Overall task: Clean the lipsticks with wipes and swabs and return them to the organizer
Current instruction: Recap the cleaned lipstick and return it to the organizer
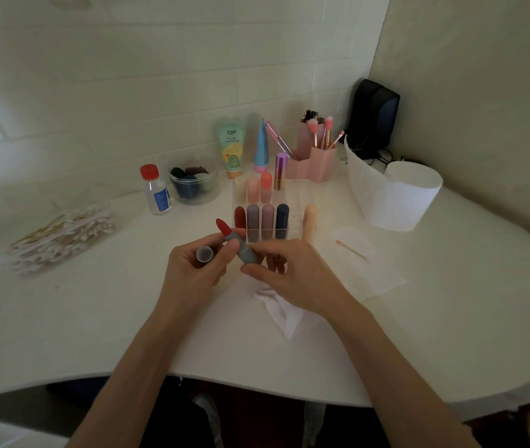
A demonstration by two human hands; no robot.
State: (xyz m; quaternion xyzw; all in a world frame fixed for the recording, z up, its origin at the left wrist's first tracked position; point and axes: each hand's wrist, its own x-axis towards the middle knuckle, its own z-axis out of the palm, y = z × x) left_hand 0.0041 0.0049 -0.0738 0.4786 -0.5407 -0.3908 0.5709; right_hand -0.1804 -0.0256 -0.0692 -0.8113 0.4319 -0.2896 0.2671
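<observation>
Now the right hand pinches the open red lipstick; the left hand grips its cap. Just beyond both stands the organizer.

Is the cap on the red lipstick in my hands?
No, the red lipstick is uncapped, its bullet bare, while the left hand holds the cap beside it.

We see a white table with a crumpled wipe lying just under the right hand, and a flat sheet to that hand's right. Just beyond both hands stands the clear organizer. Well left of the left hand we find a heap of cotton swabs, and beyond that hand a red-capped bottle and a tub of sponges. Far beyond the right hand sits a wipe roll
</observation>
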